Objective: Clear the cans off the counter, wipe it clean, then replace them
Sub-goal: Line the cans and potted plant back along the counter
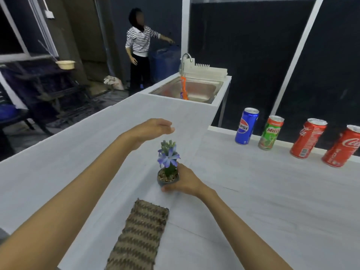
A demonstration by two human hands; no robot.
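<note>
right hand (185, 182) grips small flower pot (168, 178); left hand (153, 129) hovers relaxed, holding nothing. four cans (270, 132) stand along the counter (272, 201) back edge. risk: pot tips if bumped.

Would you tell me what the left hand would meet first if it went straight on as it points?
Likely the blue Pepsi can: the left hand points right across the counter towards it, though depth is unclear and it may pass by.
</note>
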